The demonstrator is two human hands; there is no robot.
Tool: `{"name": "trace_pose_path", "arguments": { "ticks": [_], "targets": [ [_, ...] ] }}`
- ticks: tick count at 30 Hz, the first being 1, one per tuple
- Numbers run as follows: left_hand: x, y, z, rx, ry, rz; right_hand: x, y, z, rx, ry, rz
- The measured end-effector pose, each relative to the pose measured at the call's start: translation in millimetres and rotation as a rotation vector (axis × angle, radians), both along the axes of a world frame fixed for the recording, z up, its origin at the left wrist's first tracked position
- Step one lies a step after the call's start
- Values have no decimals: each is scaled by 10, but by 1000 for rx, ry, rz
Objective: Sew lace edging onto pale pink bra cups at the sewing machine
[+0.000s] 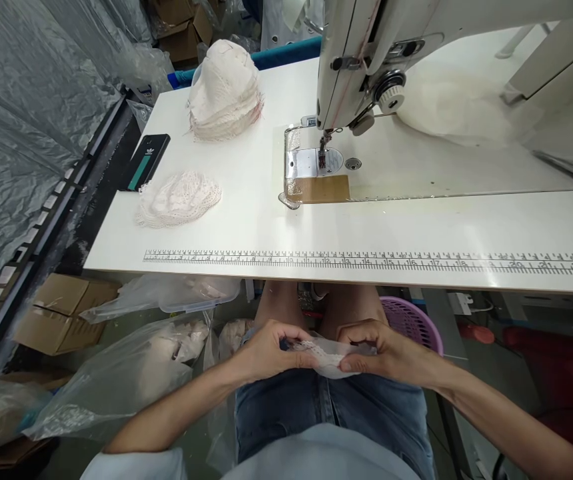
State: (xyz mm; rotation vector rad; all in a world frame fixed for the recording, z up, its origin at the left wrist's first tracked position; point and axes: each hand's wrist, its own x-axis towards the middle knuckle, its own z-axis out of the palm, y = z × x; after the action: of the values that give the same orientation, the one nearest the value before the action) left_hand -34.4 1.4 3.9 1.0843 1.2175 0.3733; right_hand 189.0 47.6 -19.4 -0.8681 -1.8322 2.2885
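Holding a white cloth (335,355) at the lower centre of the frame, the left hand (280,348) and right hand (387,352) pinch its two ends, thumb against fingers on each. The cloth hangs over the lap, below the table (246,237) edge; its left part is lacy, its lower part sheer, and the fingers cover both ends.

Along the table's front edge runs a printed ruler (376,262). Its figures read clearly through the teens and up to 22, where the frame cuts it off at the right; those toward its left end are faint. The black phone (144,163), upper left, bears a trefoil logo like that of Adidas above a green stripe; the lettering under the logo is too small to read.

The sewing machine (354,67) runs out of the top of the frame. Under its arm lies a sheer, pale heap (461,110), its folds hard to make out. The scissors (569,170) are cut off at the right edge. A lace piece (179,199) lies near the phone, below a pale stack (226,93). At the lower left, cloudy bags (111,380) blur their contents.
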Motion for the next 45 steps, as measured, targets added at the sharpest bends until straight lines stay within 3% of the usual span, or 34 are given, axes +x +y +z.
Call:
{"name": "trace_pose_path", "arguments": {
  "ticks": [8,15,21,24,27,29,33,37,42,45],
  "targets": [
    [49,15,6,-41,64,-11,-11,28,46,7,-1,24],
    [33,8,-11,-70,85,-52,27,51,-57,59,4,59],
    [-41,11,-8,193,142,-127,-15,96,-66,166,-14,73],
    [-66,-2,-9,142,122,-87,-18,86,-3,343,-94,-7],
    [-33,-15,-51,26,79,56,-37,-38,61,632,-180,-208],
    [28,-13,-95,-35,30,157,-95,-179,73,710,-184,-290],
    [165,2,-132,-55,-160,276,-305,-418,5,652,-116,-342],
    [147,-31,-36,42,-239,216,-403,-398,-76,539,-85,-435],
    [-29,-78,39,331,132,264,-291,-197,-89,286,-43,-420],
    [-78,-31,4,400,260,150,-233,-136,-51,157,-5,-361]
  ]
}}
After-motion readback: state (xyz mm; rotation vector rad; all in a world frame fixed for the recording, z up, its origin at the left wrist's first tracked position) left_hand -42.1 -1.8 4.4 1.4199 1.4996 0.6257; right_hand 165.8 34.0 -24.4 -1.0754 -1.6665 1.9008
